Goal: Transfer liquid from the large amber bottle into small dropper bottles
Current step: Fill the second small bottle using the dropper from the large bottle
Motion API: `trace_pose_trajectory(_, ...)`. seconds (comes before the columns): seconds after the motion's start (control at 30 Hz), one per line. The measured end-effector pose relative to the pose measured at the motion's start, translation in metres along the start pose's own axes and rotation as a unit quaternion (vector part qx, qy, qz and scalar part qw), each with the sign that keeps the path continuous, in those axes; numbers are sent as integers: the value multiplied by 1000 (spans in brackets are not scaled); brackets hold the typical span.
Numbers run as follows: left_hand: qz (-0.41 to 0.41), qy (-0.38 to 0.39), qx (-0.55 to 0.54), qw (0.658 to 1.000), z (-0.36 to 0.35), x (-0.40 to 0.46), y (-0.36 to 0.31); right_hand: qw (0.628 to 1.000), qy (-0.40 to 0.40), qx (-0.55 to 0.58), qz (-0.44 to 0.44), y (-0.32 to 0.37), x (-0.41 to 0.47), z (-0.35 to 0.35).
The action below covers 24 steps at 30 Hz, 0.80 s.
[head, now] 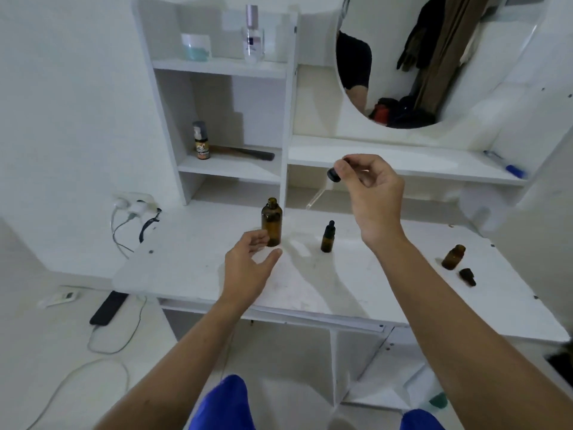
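Bright, even, cool-white light fills the scene, washing the white walls and tabletop (356,283) almost to overexposure, with soft grey shadows of both arms falling across the surface toward the shelf unit (217,97). The wide-angle lens bows straight edges near the borders. Detail is soft throughout, and the raised glass dropper (322,187) is smeared.

Bore, on a flat white laminate tabletop (356,283), one tall uncapped amber glass bottle (272,221), one capped small amber dropper bottle (328,237), one open squat amber bottle (453,257), one black dropper cap (467,276).
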<state>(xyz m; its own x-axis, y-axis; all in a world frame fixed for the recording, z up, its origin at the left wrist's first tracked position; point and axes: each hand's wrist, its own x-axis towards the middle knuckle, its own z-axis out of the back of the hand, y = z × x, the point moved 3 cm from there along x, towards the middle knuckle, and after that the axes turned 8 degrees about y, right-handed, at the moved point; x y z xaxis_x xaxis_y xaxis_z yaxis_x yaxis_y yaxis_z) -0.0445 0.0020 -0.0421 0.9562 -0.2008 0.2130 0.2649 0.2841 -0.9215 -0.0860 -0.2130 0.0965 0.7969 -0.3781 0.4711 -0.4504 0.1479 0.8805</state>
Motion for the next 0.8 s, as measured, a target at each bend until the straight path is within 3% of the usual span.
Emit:
trace_pose_trajectory(0.13,52,-26,-31,998,7,9,6,1000,23,7,3,-6,9,-35)
trace_pose_trajectory(0.8,48,-23,-29,998,-4,41,6,988,130,-82,-31,-45,20,-86)
